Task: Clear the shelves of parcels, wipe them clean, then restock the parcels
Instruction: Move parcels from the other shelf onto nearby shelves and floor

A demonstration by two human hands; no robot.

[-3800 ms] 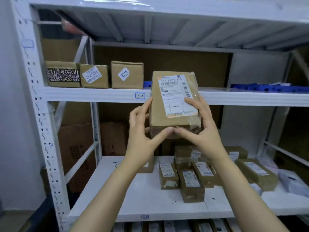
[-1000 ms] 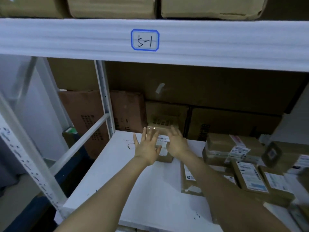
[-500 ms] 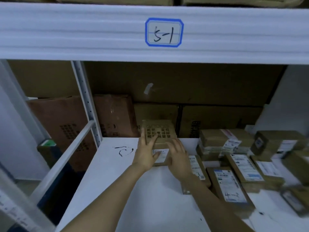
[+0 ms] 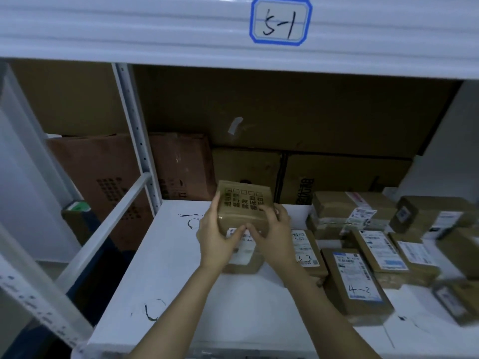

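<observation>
**Both hands grip a small parcel over the lower shelf**

The left hand curls its fingers round the left side of a brown parcel. The right hand clasps the right side, and the thumbs nearly meet on the near edge.

The parcel is at the back left of the white shelf board, over a flat labelled parcel; I cannot tell if they touch.

Labelled parcels crowd the right, among them one marked 3-3 and one marked 4-2. Large cartons stand behind, and the beam above carries a 5-1 tag.

The held parcel's printed face tilts up towards the camera, with its longer side running left to right.
</observation>
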